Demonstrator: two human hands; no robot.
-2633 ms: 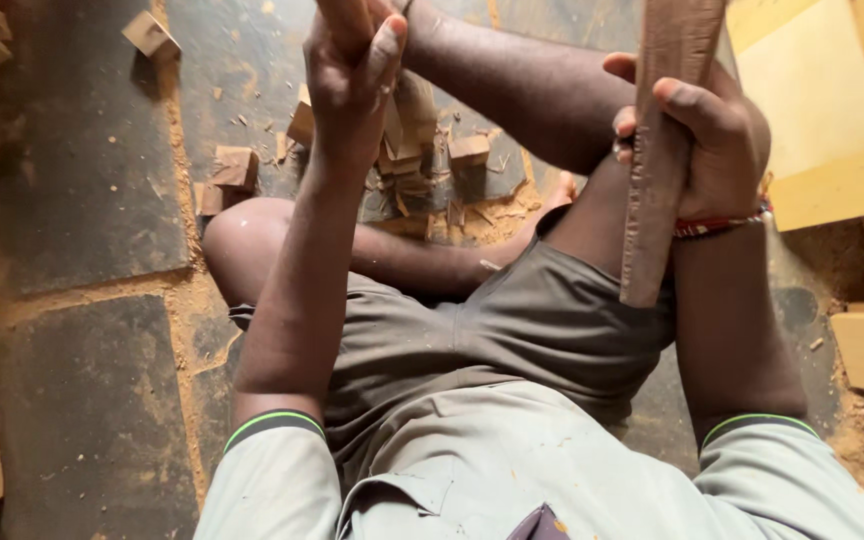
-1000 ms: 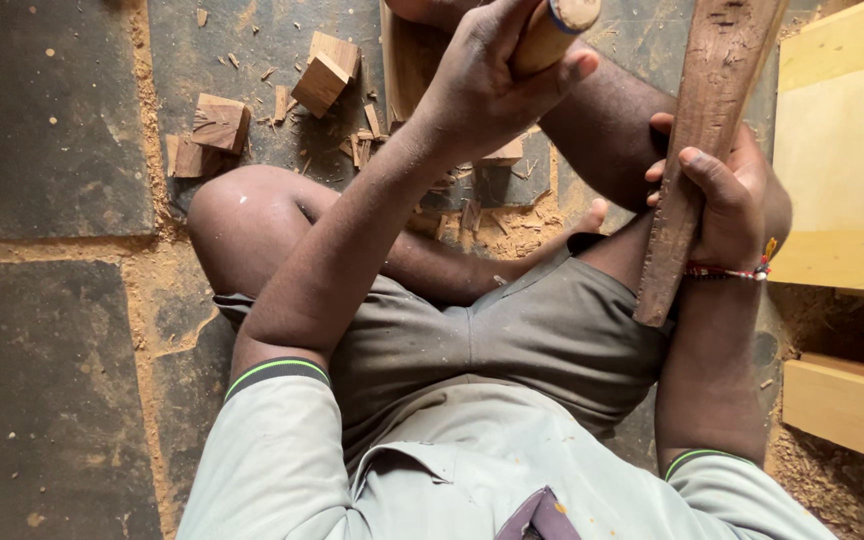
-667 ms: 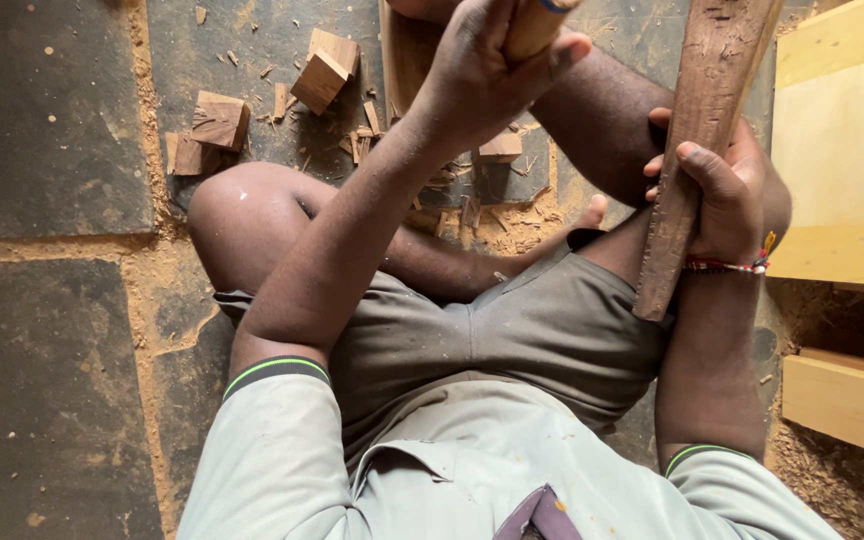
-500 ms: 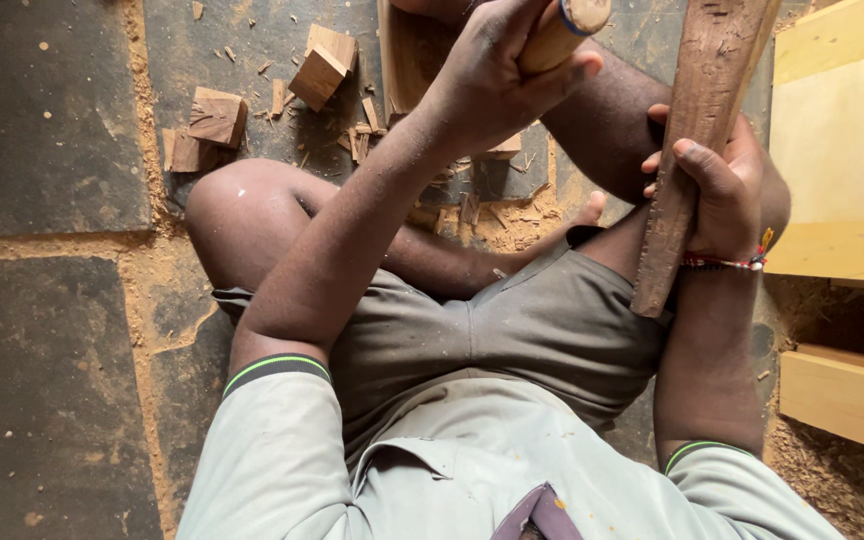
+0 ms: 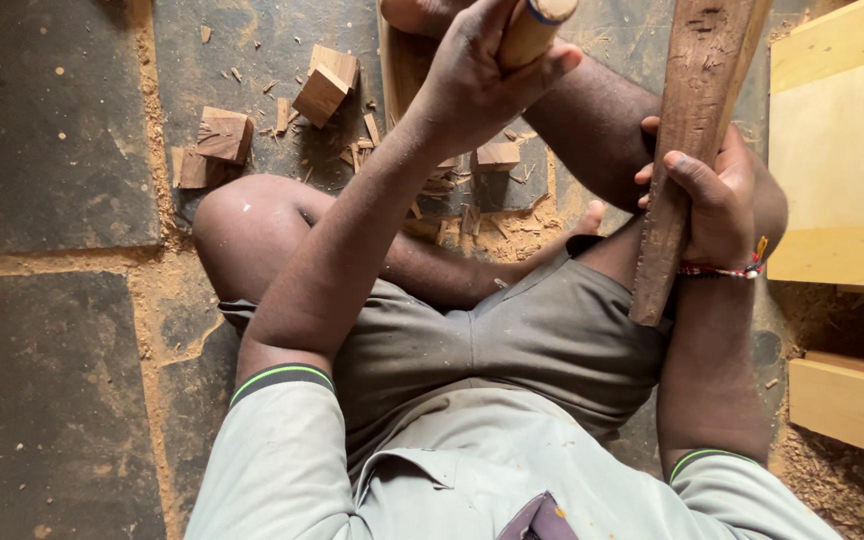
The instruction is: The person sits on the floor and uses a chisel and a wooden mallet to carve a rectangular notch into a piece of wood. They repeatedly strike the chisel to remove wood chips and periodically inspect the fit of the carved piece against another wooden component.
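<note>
Am seeing left hand (image 5: 482, 75) gripping tool handle (image 5: 537, 25), right hand (image 5: 722, 205) clamping wooden stick (image 5: 692, 150). Stick looking rough-hewn; chips (image 5: 432, 190) lying on floor (image 5: 52, 120). Shaping unfinished, judging.

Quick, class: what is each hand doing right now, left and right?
Left hand: closed around a round wooden handle.
Right hand: closed on a long dark wooden piece, held upright.

No packages, labels, signs or screens show anywhere in this view (only bare wood, stone floor and plain clothing).
</note>
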